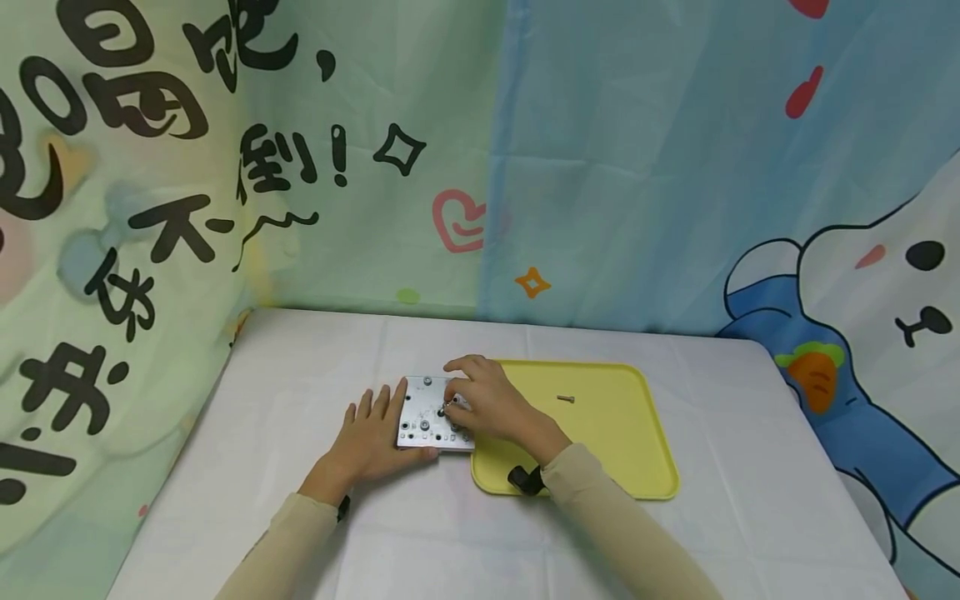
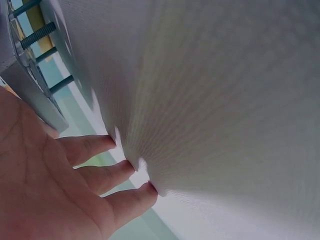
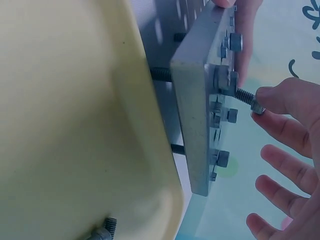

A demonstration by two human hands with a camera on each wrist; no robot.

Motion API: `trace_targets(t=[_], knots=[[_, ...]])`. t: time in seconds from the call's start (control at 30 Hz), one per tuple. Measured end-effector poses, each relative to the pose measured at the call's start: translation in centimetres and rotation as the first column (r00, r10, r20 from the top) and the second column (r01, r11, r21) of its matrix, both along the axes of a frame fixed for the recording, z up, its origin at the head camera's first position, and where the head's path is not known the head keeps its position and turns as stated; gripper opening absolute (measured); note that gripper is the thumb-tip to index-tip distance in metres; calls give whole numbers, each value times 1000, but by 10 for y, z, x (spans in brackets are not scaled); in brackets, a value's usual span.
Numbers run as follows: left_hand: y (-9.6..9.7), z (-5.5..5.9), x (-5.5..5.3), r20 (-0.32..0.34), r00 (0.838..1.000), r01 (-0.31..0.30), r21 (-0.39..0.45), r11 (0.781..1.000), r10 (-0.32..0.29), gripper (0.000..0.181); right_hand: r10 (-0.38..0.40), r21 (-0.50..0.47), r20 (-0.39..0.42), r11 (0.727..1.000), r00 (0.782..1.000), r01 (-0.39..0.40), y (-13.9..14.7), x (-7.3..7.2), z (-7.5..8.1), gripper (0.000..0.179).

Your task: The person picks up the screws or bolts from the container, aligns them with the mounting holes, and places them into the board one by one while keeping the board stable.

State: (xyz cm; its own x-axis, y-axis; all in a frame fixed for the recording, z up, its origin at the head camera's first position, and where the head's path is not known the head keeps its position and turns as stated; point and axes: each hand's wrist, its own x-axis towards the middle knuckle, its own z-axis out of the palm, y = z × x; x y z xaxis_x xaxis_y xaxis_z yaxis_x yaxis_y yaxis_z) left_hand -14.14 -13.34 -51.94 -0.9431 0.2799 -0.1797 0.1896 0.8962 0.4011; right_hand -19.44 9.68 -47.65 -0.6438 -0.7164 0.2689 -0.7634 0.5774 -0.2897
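While the left hand (image 1: 375,442) rests along the left and near edges of a metal plate (image 1: 427,410), its fingers extended and spread, the right hand (image 1: 495,408) pinches a bolt (image 3: 249,101) between thumb and forefinger — its other fingers hang free of it. The plate sits just below the middle of the head frame, on a white cloth (image 1: 420,550), with several bolt heads (image 3: 223,159) standing up from its face. Threaded shanks (image 2: 37,35) stick out of its underside in the upper left of the left wrist frame, where three fingertips of the left hand touch the cloth. The pinched bolt, at centre right of the right wrist frame, points its thread at the plate's face — whether it has entered a hole I cannot tell.

Right of the plate in the head frame lies a yellow tray (image 1: 600,450), with a loose bolt (image 1: 566,399) on its upper part. Across the top of the frame hangs a printed backdrop (image 1: 622,167), bearing large black characters at the upper left and a cartoon animal (image 1: 870,350) at the right.
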Motion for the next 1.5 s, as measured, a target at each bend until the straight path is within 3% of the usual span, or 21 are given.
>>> trace_targets(t=[0.6,0.93,1.13,1.5], knots=[[1,-2,-1,1,1000,5,-18,1000,-5,119,-24,105,8,994,1000,23,-9,1,-9,4],[0,-2,-1,-6,1000,8,-13,1000,-8,120,-25,85,1,996,1000,25,-7,2,-8,5],[0,-3,-1,0,1000,3,-15,1000,-3,120,-76,52,-5,996,997,76,9,0,-2,2],[2,-2,0,-6,1000,-8,0,1000,8,120,-179,6,-46,984,983,179,65,1,6,9]])
